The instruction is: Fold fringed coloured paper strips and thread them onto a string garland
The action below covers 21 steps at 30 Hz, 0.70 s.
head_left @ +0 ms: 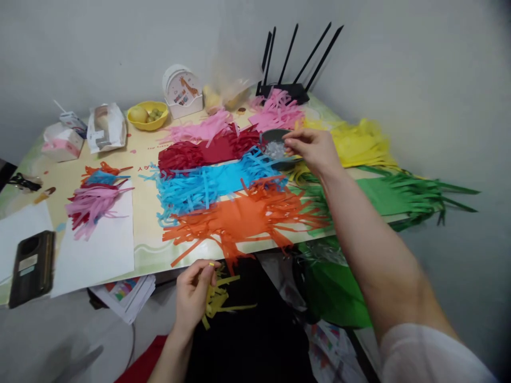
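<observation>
One tassel (216,301) hangs from left hand (192,293).

Yellow tassel (216,301) in left hand (193,291)

This looks like somebody's home. The counter (149,234) has a yellow bowl (148,126) of fruit (139,114), a white holder (187,108) with a giraffe (187,85) on it, and a black internet box (293,94) by the wall (120,53).

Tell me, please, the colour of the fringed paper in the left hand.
Yellow fringed paper, clearest in head view.
</observation>
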Each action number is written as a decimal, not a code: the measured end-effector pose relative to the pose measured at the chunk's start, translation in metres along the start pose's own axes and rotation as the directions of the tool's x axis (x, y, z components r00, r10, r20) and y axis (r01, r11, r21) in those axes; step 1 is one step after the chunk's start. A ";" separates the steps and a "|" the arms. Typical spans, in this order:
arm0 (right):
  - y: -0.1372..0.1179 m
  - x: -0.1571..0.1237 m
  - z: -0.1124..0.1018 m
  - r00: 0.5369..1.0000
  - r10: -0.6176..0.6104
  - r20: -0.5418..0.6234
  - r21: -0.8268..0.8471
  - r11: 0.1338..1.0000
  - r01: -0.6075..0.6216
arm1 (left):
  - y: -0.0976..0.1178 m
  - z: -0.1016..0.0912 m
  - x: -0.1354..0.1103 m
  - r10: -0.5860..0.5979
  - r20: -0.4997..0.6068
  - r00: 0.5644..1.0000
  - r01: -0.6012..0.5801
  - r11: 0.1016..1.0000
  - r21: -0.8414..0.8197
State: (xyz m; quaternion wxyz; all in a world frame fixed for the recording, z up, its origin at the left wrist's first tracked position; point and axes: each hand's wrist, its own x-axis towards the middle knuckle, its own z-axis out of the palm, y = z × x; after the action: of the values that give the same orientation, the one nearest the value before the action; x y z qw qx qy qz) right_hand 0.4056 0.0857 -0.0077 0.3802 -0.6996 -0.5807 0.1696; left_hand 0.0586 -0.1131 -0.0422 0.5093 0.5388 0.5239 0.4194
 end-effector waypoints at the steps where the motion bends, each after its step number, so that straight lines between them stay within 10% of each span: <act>1: -0.003 -0.013 0.003 1.000 -0.004 -0.007 0.156 0.988 0.005 | 0.000 0.001 0.000 0.001 0.000 1.000 -0.001 1.000 -0.004; 5: -0.020 -0.077 0.019 0.999 -0.018 0.038 0.676 0.737 -0.012 | 0.000 0.003 -0.002 0.010 0.014 1.000 -0.010 1.000 -0.009; 12: -0.059 -0.175 0.062 0.937 -0.059 0.344 0.824 0.497 -0.271 | 0.008 0.012 -0.002 0.091 -0.003 0.996 -0.091 0.991 -0.096; 21: -0.090 -0.221 0.080 0.935 -0.185 0.302 0.585 0.811 -0.029 | 0.012 0.019 0.008 0.110 -0.143 0.984 -0.131 0.981 -0.142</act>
State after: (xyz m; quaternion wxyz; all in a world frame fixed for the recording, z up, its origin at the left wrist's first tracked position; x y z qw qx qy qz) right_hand 0.2299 -0.0926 -0.0394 0.4743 -0.4844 -0.5871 0.4423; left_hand 0.0795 -0.1061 -0.0338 0.4858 0.5000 0.4900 0.5234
